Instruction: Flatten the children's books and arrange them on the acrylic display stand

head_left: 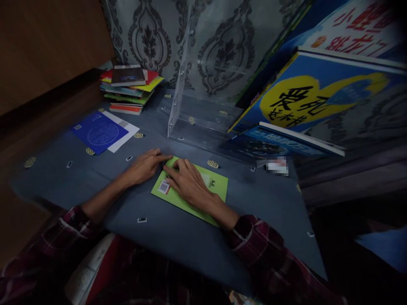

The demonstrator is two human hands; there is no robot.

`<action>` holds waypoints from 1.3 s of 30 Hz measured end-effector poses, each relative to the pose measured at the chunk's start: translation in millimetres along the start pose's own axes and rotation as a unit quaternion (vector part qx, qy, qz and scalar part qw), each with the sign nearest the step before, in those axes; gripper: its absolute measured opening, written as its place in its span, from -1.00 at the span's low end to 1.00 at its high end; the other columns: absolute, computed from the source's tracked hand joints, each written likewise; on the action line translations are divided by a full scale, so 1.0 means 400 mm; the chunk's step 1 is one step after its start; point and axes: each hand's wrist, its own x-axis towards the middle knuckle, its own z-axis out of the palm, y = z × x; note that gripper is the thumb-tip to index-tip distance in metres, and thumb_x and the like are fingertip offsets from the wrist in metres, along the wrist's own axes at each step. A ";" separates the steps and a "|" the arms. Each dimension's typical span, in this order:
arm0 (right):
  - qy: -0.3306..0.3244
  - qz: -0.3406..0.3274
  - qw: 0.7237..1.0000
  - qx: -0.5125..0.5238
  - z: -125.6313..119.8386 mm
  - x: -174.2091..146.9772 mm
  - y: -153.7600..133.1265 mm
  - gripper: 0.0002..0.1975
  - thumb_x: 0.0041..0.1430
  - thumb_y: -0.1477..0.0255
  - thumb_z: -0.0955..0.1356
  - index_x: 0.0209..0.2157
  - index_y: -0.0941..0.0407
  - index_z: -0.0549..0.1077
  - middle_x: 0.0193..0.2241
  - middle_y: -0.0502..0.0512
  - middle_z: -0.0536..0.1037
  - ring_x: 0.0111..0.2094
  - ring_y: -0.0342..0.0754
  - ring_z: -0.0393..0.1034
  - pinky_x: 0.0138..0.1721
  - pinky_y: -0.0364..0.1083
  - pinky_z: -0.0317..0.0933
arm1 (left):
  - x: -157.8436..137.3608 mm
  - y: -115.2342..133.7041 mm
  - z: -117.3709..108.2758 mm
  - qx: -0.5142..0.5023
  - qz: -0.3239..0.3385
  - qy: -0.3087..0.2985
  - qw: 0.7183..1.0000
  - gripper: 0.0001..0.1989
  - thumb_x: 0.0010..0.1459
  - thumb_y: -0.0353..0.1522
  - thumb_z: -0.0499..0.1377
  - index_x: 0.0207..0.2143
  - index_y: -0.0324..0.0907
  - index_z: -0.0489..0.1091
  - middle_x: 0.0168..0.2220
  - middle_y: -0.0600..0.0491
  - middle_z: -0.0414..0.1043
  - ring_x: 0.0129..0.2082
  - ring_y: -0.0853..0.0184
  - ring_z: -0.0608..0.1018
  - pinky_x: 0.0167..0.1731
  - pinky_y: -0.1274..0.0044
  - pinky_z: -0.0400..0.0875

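Observation:
A lime-green book with a barcode lies flat and slightly turned on the cloth-covered table before me. My right hand rests palm-down across its cover, fingers stretched and a little bent, hiding its middle. At the book's far left corner is my left hand, its index finger extended to the edge and the other fingers partly tucked from sight. Neither hand grips the book. Left of my hands, a dark blue booklet overlaps a white sheet.
A pile of books stands at the back left. Behind the green book is a clear acrylic rack. Large picture books, one blue and yellow, lean at the right. A pixelated patch lies below them. Patterned curtain hangs behind.

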 end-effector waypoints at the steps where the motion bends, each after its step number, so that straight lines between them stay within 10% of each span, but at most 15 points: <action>1: 0.002 0.005 1.000 -0.002 0.000 0.003 0.003 -0.64 0.42 0.34 0.30 0.18 0.12 0.42 -0.09 0.24 0.38 -0.06 0.15 0.24 -0.06 0.09 0.27 | -0.002 -0.002 0.003 0.001 0.001 0.005 1.000 -0.50 0.32 -0.51 -0.06 0.20 -0.08 0.42 -0.18 0.00 0.40 -0.12 0.24 0.46 -0.03 0.37 0.39; 23: 0.029 0.099 0.995 0.008 -0.003 0.018 0.015 -0.50 0.39 0.16 0.30 0.17 0.22 0.35 -0.03 0.31 0.37 0.06 0.23 0.25 -0.09 0.16 0.39 | -0.008 0.046 0.029 0.148 -0.020 0.048 0.988 -0.57 0.42 -0.28 -0.07 0.21 -0.22 0.36 -0.16 -0.10 0.38 -0.14 0.14 0.45 -0.16 0.35 0.42; 39: 0.038 0.192 0.980 -0.031 -0.041 -0.221 0.109 -0.57 0.44 0.21 0.26 0.18 0.16 0.37 0.00 0.30 0.41 0.04 0.20 0.29 -0.15 0.08 0.39 | 0.001 0.070 0.009 0.195 -0.040 0.013 0.980 -0.55 0.41 -0.29 -0.08 0.22 -0.23 0.35 -0.18 -0.11 0.38 -0.14 0.11 0.47 -0.33 0.40 0.40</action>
